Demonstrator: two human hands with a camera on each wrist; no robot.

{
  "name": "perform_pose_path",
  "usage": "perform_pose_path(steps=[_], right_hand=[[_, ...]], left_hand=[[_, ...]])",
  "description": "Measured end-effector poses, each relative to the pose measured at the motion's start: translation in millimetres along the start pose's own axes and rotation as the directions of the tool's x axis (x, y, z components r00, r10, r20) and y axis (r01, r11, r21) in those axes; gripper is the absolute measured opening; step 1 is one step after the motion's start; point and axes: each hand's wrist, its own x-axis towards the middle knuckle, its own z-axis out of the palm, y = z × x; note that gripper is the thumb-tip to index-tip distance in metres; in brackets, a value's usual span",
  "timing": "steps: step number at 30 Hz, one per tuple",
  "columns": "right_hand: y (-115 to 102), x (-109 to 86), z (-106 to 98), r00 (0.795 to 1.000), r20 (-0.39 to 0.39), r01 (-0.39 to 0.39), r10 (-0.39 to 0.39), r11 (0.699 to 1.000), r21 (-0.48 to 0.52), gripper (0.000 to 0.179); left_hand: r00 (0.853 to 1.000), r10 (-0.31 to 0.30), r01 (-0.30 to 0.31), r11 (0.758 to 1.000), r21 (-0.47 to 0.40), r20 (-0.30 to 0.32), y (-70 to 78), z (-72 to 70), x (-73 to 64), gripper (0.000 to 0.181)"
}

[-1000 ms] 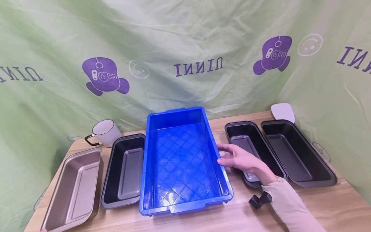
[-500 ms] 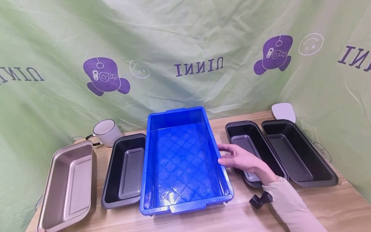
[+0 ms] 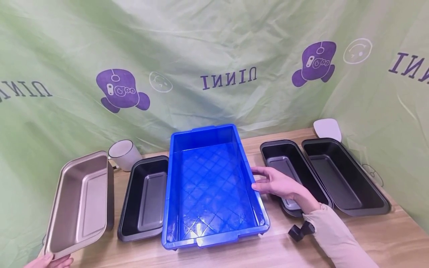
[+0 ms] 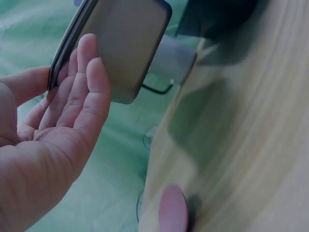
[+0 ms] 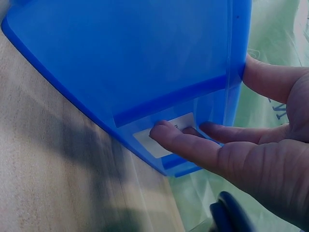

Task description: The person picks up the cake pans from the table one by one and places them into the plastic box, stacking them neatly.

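At the left, a rose-gold loaf pan (image 3: 93,208) is raised above the table, tilted. My left hand (image 3: 53,261) pinches its near rim; in the left wrist view the thumb lies on the rim and the fingers run along the pan's underside (image 4: 130,48). A large blue plastic bin (image 3: 207,186) sits mid-table with nothing in it. Against its right side rests my right hand (image 3: 279,182), thumb at the rim. The right wrist view shows its fingers fairly straight by a white label (image 5: 154,145) on the outer wall.
A black loaf pan (image 3: 151,201) stands left of the bin, with a white mug (image 3: 124,154) behind. Two more dark pans, a narrower one (image 3: 281,163) and a wider one (image 3: 342,182), stand at the right. A white paddle-shaped piece (image 3: 327,129) is behind them. A green curtain (image 3: 228,37) closes the back.
The rose-gold pan has risen from the table, its far end now overlapping the mug's handle. My left hand has come into the head view. Right hand and bin have stayed put.
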Motion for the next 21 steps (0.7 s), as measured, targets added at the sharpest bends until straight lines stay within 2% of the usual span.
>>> perform_pose_path(steps=[5, 7, 9, 11, 13, 14, 16, 19, 20, 21], right_hand=[[-0.5, -0.4, 0.3, 1.0, 0.004, -0.001, 0.001, 1.0, 0.009, 0.08], [-0.6, 0.1, 0.8, 1.0, 0.007, 0.002, -0.002, 1.0, 0.01, 0.079], [-0.7, 0.7, 1.2, 1.0, 0.008, 0.005, -0.005, 1.0, 0.006, 0.079], [-0.8, 0.9, 1.3, 1.0, 0.005, 0.006, -0.006, 1.0, 0.0, 0.078], [-0.9, 0.8, 1.2, 1.0, 0.004, 0.008, -0.008, 1.0, -0.004, 0.078], [-1.0, 0.7, 1.1, 1.0, 0.004, 0.009, -0.009, 1.0, -0.006, 0.078], [-1.1, 0.4, 1.1, 1.0, 0.006, 0.009, -0.009, 1.0, -0.007, 0.078], [-1.5, -0.2, 1.1, 1.0, 0.006, 0.008, -0.008, 1.0, -0.006, 0.078], [-1.6, -0.4, 1.3, 1.0, 0.003, 0.008, -0.008, 1.0, -0.007, 0.078], [-1.6, -0.4, 1.4, 1.0, 0.0, 0.008, -0.008, 1.0, -0.007, 0.078]], left_hand=[[0.994, 0.1, -0.097, 0.994, 0.06, -0.053, -0.7, 7.1, 3.7, 0.055], [0.981, 0.155, -0.144, 0.985, 0.094, -0.12, -2.7, 10.4, 3.8, 0.062], [0.955, 0.219, -0.181, 0.964, 0.195, -0.198, -3.9, 16.1, 6.3, 0.062], [0.929, 0.261, -0.181, 0.939, 0.294, -0.262, -3.6, 23.3, 10.5, 0.063], [0.881, 0.329, -0.188, 0.902, 0.389, -0.339, -4.4, 34.6, 19.4, 0.059], [0.87, 0.369, -0.219, 0.883, 0.415, -0.327, -5.2, 38.8, 26.0, 0.058], [0.867, 0.431, -0.314, 0.862, 0.398, -0.249, -6.1, 46.8, 41.5, 0.057], [0.835, 0.542, -0.471, 0.796, 0.38, -0.099, -8.8, 59.5, 69.7, 0.055], [0.826, 0.56, -0.503, 0.777, 0.377, -0.052, -8.4, 63.2, 78.4, 0.055], [0.818, 0.573, -0.509, 0.761, 0.402, -0.05, -7.2, 68.6, 86.7, 0.055]])
